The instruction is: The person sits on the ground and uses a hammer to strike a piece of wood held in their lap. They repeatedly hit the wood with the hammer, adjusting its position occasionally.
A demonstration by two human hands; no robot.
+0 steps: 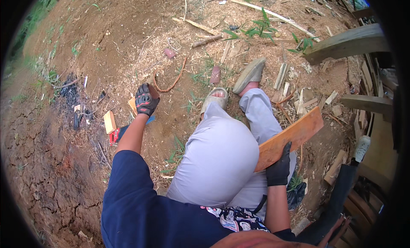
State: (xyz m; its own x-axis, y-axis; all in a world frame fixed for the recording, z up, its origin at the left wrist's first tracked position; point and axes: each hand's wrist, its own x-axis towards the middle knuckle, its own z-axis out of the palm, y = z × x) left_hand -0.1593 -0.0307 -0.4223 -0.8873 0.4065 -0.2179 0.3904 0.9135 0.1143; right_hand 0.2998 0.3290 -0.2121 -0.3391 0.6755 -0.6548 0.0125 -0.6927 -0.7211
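Note:
My left hand (146, 101), in a black glove with red and grey trim, is out over the ground on the left. Its fingers are closed around a small reddish-brown flat piece (153, 92), whose exact kind I cannot make out. My right hand (279, 169), also in a black glove, grips the lower edge of an orange-brown wooden board (294, 137). The board slants up to the right across my lower leg, beside my raised knee. Part of the right fingers is hidden behind the board.
A pale wood block (109, 122) lies by a red-handled tool (114, 136). Two reddish-brown pieces (215, 75) rest near my sandals (250, 75). Wood scraps (282, 75) and shavings cover the ground. Curved timbers (348, 43) and a white-handled long dark object (362, 148) stand at right.

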